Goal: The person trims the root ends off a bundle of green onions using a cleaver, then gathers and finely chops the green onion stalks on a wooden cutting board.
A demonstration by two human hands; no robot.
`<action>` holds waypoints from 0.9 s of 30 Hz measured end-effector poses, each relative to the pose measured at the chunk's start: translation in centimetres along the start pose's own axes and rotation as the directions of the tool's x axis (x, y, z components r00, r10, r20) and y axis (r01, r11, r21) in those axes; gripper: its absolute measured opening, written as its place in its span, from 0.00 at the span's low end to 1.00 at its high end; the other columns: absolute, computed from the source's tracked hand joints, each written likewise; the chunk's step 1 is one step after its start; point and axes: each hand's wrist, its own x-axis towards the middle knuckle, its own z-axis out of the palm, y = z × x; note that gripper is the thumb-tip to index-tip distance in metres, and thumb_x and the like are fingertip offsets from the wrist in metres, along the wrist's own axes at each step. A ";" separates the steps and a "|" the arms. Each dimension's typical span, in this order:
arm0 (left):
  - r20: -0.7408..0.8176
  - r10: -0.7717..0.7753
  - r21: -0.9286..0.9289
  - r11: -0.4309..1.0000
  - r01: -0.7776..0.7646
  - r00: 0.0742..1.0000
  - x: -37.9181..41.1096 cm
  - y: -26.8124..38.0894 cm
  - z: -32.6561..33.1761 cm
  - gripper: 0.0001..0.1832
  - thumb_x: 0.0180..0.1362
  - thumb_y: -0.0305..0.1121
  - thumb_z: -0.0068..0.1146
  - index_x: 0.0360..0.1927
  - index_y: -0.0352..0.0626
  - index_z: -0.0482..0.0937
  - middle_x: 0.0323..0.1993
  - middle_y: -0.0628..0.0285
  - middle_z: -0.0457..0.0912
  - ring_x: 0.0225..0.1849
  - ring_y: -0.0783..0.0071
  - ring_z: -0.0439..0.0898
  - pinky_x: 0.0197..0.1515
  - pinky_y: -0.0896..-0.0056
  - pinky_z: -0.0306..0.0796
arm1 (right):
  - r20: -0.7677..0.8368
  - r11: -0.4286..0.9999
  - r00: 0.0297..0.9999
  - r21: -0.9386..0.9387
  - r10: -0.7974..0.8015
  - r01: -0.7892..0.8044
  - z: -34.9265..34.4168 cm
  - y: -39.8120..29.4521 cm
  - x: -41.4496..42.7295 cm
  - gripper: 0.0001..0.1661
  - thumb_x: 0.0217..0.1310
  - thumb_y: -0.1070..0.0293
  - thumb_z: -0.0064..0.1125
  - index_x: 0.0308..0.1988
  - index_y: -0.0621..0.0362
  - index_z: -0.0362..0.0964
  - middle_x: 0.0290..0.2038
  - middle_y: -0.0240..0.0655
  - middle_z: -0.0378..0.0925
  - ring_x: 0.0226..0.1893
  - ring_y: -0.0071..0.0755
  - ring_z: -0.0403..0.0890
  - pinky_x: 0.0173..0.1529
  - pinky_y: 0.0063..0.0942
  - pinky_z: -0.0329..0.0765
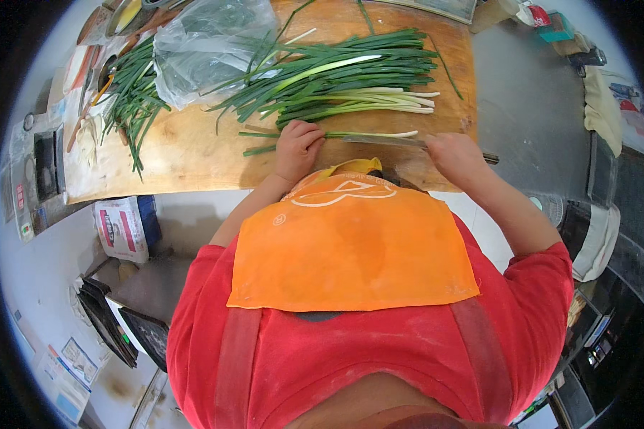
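My left hand point(299, 147) presses a single green stalk point(373, 134) with a white root end against the wooden board point(204, 155). That white end points to the right. A knife is held in my right hand point(453, 155), its blade point(381, 140) lying along the near side of the stalk and its handle end showing past my fist. Whether the edge touches the stalk I cannot tell. Just beyond my hands lies a large pile of long green stalks point(354, 69), probably garlic chives or scallions, with several pale ends point(402, 102) at its near right.
A clear plastic bag point(209, 53) lies at the back left, beside more green leaves point(134, 86). Bowls point(126, 19) stand at the far left corner. A grey metal surface point(526, 107) adjoins the board's right edge. Loose leaves point(448, 69) lie near that edge.
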 end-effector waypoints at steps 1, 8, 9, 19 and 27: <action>0.001 0.005 -0.001 1.000 -0.005 1.000 0.0 0.0 0.0 0.07 0.49 0.26 0.68 0.34 0.41 0.85 0.38 0.62 0.84 0.43 0.58 0.79 0.46 0.59 0.74 | -0.016 1.000 1.000 -0.004 0.003 -0.003 0.1 0.4 -0.4 0.07 0.62 0.69 0.52 0.33 0.58 0.74 0.29 0.43 0.81 0.33 0.52 0.84 0.37 0.47 0.79; 0.009 0.016 -0.007 1.000 -0.016 1.000 0.2 0.3 -0.1 0.07 0.49 0.25 0.68 0.33 0.40 0.84 0.38 0.61 0.84 0.44 0.57 0.79 0.46 0.59 0.74 | 0.086 0.995 0.992 -0.037 0.093 -0.090 -0.5 2.6 -2.8 0.05 0.62 0.69 0.53 0.33 0.58 0.73 0.29 0.43 0.81 0.33 0.52 0.83 0.37 0.47 0.78; 0.013 0.013 -0.006 1.000 -0.013 1.000 0.2 0.4 -0.2 0.07 0.50 0.26 0.68 0.34 0.40 0.84 0.39 0.60 0.84 0.44 0.56 0.79 0.46 0.58 0.75 | 0.105 0.994 0.988 -0.041 0.109 -0.106 -0.7 2.8 -3.1 0.05 0.62 0.69 0.53 0.33 0.58 0.73 0.29 0.43 0.81 0.33 0.53 0.83 0.36 0.47 0.78; 0.300 0.223 -0.187 0.967 -0.172 0.928 4.7 2.3 6.5 0.11 0.47 0.26 0.66 0.36 0.43 0.84 0.39 0.61 0.83 0.44 0.56 0.79 0.45 0.58 0.76 | 0.044 0.990 0.990 -0.062 0.131 -0.129 0.6 3.1 -3.9 0.06 0.61 0.68 0.55 0.32 0.58 0.72 0.29 0.42 0.81 0.32 0.51 0.83 0.35 0.46 0.78; 0.240 0.202 -0.273 0.953 -0.134 0.950 5.0 2.5 7.2 0.07 0.44 0.21 0.65 0.29 0.41 0.82 0.33 0.61 0.83 0.39 0.56 0.79 0.43 0.59 0.76 | 0.020 0.990 0.990 -0.010 0.142 -0.142 0.6 2.2 -4.7 0.03 0.59 0.70 0.54 0.33 0.57 0.74 0.29 0.42 0.81 0.34 0.50 0.85 0.36 0.45 0.80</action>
